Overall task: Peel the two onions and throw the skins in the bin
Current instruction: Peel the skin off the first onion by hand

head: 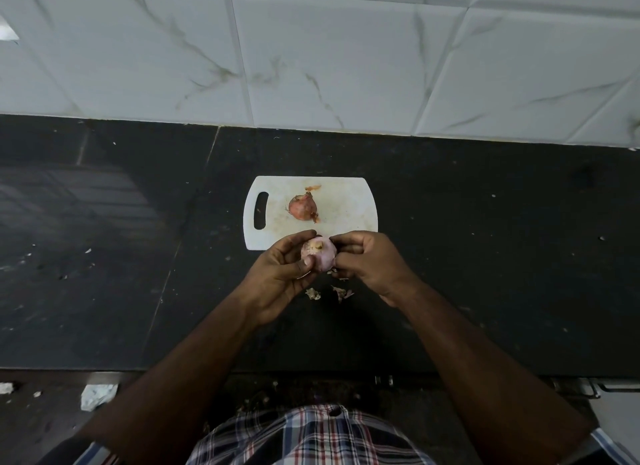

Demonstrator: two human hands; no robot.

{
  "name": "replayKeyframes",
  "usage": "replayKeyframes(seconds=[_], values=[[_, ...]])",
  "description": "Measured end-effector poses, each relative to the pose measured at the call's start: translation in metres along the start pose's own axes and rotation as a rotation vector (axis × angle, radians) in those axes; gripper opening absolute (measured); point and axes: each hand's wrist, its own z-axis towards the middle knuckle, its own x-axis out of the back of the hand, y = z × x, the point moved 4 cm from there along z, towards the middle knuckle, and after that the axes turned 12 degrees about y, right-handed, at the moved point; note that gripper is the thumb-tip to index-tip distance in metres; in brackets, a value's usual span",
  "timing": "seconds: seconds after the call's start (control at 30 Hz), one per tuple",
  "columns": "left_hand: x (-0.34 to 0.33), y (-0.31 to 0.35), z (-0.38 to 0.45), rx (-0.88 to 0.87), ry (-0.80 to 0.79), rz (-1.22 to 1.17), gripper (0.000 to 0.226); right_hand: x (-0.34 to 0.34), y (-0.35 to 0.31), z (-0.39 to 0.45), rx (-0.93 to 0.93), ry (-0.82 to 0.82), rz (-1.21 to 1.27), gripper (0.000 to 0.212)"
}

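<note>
A pale pink, mostly bare onion (pixel 320 255) sits between my two hands just above the near edge of the white cutting board (pixel 349 208). My left hand (pixel 280 277) grips it from the left, thumb on its front. My right hand (pixel 369 262) pinches at its right side, where a bit of skin shows. A second onion (pixel 303 206), still in its orange-brown skin, lies on the board. Loose skin scraps (pixel 329 293) lie on the black counter below my hands, and one small scrap (pixel 312 188) lies on the board. No bin is in view.
The black stone counter (pixel 485 256) runs left to right, with a white tiled wall (pixel 346 55) behind it. Small crumbs dot the counter. Below its front edge, paper scraps (pixel 98 395) lie on the floor at left.
</note>
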Motion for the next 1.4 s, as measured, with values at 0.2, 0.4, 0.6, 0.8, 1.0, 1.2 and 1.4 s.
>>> replayKeyframes(seconds=[0.2,0.4,0.6,0.8,1.0,1.2,1.4], values=[[-0.005,-0.001,0.001,-0.028,-0.042,0.016,0.053,0.004,0.003,0.003,0.066,0.103,-0.089,0.029],[-0.007,0.0,0.002,-0.034,-0.036,0.037,0.061,0.005,0.002,0.002,-0.011,-0.01,0.032,0.036],[-0.008,-0.001,0.0,-0.051,-0.047,0.096,0.052,0.006,0.0,0.0,0.017,0.016,-0.012,0.039],[-0.01,-0.002,-0.001,-0.067,-0.038,0.12,0.053,0.004,0.004,0.001,0.014,0.048,-0.047,0.038],[-0.009,-0.004,0.0,-0.071,-0.051,0.099,0.051,0.006,0.005,0.003,-0.013,0.056,-0.004,0.034],[-0.01,-0.004,0.002,-0.027,-0.077,0.02,0.045,0.006,0.008,0.003,-0.041,0.114,0.043,0.028],[-0.005,-0.002,0.003,0.022,-0.023,-0.016,0.042,0.012,0.008,0.007,-0.085,0.152,0.125,0.024]])
